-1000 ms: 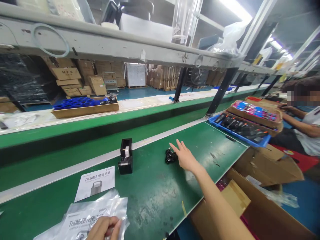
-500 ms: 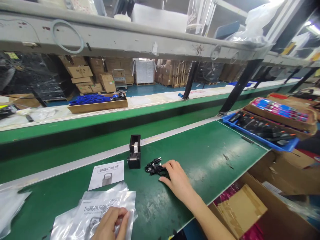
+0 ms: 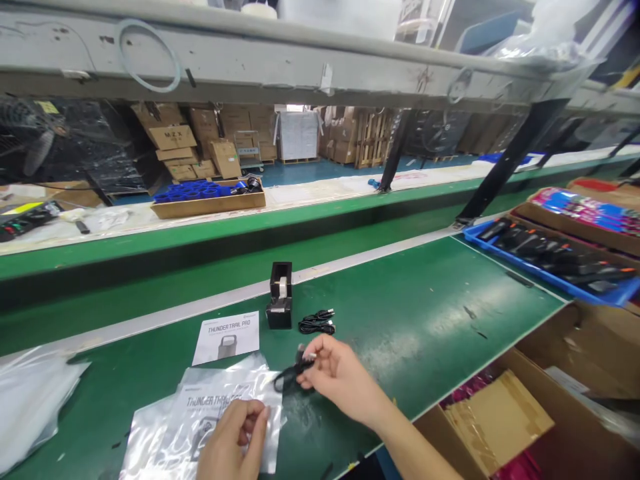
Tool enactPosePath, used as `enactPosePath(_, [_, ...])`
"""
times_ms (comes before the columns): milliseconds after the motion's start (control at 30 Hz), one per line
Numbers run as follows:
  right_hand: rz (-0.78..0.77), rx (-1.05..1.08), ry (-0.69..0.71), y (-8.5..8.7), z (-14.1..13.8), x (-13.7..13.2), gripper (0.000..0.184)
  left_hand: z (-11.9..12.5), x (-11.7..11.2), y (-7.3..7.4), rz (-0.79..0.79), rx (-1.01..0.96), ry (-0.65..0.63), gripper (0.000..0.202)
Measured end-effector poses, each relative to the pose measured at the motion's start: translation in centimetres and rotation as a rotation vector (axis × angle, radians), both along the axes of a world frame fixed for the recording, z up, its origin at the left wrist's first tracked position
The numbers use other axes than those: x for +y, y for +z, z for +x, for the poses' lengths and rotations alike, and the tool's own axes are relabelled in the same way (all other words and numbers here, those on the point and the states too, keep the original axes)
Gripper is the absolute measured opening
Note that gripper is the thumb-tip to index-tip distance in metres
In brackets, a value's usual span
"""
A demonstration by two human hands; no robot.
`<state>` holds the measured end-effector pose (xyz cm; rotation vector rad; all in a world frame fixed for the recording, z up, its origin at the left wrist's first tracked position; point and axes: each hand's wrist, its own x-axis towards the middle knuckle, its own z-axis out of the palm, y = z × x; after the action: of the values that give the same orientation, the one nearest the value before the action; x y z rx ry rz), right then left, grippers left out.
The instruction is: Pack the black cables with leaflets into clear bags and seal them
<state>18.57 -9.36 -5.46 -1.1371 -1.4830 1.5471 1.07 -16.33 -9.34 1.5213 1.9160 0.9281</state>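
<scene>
My right hand [image 3: 343, 385] pinches a bundled black cable [image 3: 287, 379] just above the green worktop, close to the right edge of a clear plastic bag [image 3: 150, 433]. My left hand [image 3: 234, 440] lies over that bag with thumb and fingers closed on its edge. Through the plastic shows a printed "Thunder Trail Pro" leaflet; more bags seem to lie beneath. Another coiled black cable [image 3: 318, 324] rests on the worktop beyond my right hand. Behind the bag lies a loose leaflet [image 3: 227, 339] of the same print. A black tape dispenser [image 3: 279, 312] stands between leaflet and coiled cable.
More clear bags [image 3: 35, 400] lie at the left. A blue tray [image 3: 545, 270] of black items sits at the far right, beside a carton of colourful packs [image 3: 590, 210]. An open cardboard box [image 3: 505, 413] stands below the worktop's right edge. A shelf beam [image 3: 280, 63] crosses overhead.
My right hand has picked up one bundled cable and drawn it toward the bag, leaving another on the worktop. My left hand stays on the bag. The camera view has shifted slightly.
</scene>
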Motion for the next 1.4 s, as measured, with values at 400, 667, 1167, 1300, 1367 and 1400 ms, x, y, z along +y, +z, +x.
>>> enactPosePath(400, [-0.195, -0.056, -0.017, -3.3, -0.5, -3.0, 0.015, -0.7, -0.1, -0.5, -0.080, -0.360, 0.188, 0.035])
enactPosePath(667, [0.442, -0.479, 0.133, -1.9, 0.6, -3.7, 0.010, -0.5, -0.2, 0.1, 0.006, -0.303, 0.120, 0.026])
enactPosePath(1167, [0.819, -0.497, 0.604, 4.3, -3.7, -1.4, 0.021, -1.5, 0.3, 6.1, 0.235, -0.071, 0.128, 0.025])
enactPosePath(1300, [0.877, -0.333, 0.575, 7.6, -5.2, 0.9, 0.016, -3.2, 0.9, 8.0, 0.236, -0.260, 0.262, 0.033])
enactPosePath(1367, [0.913, -0.195, 0.609, 9.4, -6.0, 2.1, 0.015, -3.9, 1.1, 8.4, 0.281, -0.494, 0.278, 0.040])
enactPosePath(1400, [0.918, -0.129, 0.634, 10.3, -6.3, 2.6, 0.015, -4.1, 1.2, 8.4, 0.308, -0.606, 0.263, 0.047])
